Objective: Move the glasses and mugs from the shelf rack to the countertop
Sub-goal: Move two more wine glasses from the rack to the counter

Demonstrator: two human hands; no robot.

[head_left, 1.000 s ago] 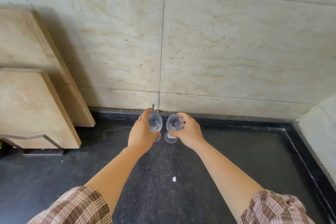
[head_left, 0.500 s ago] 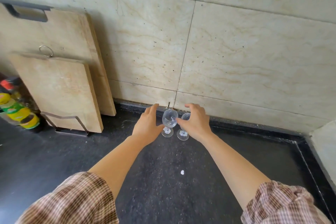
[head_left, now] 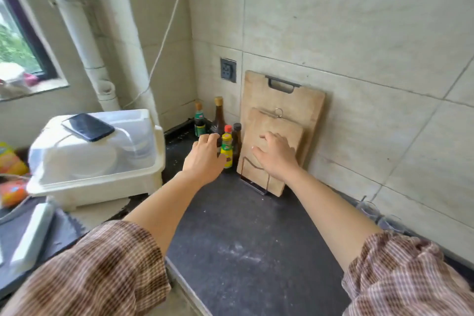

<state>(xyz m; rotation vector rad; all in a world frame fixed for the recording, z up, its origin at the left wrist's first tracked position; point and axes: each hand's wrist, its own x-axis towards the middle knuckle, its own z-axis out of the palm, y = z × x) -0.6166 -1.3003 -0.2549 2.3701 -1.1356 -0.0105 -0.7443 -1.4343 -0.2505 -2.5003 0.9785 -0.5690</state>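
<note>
Two small clear stemmed glasses (head_left: 369,209) (head_left: 391,223) stand side by side on the black countertop (head_left: 243,238) against the tiled wall at the right, partly behind my right forearm. My left hand (head_left: 204,158) hovers empty with fingers apart in front of the sauce bottles. My right hand (head_left: 275,155) is also empty and spread, in front of the smaller cutting board. Both hands are well to the left of the glasses. No mugs show.
Two wooden cutting boards (head_left: 282,120) lean on the wall in a wire holder. Several sauce bottles (head_left: 227,149) stand in the corner. A white lidded dish rack (head_left: 102,161) with a phone (head_left: 87,127) on top sits at left. A wall socket (head_left: 228,70) is above.
Both hands let go of the two glasses, which now stand on the counter by the wall. My view and hands have swung left toward the cutting boards and dish rack.
</note>
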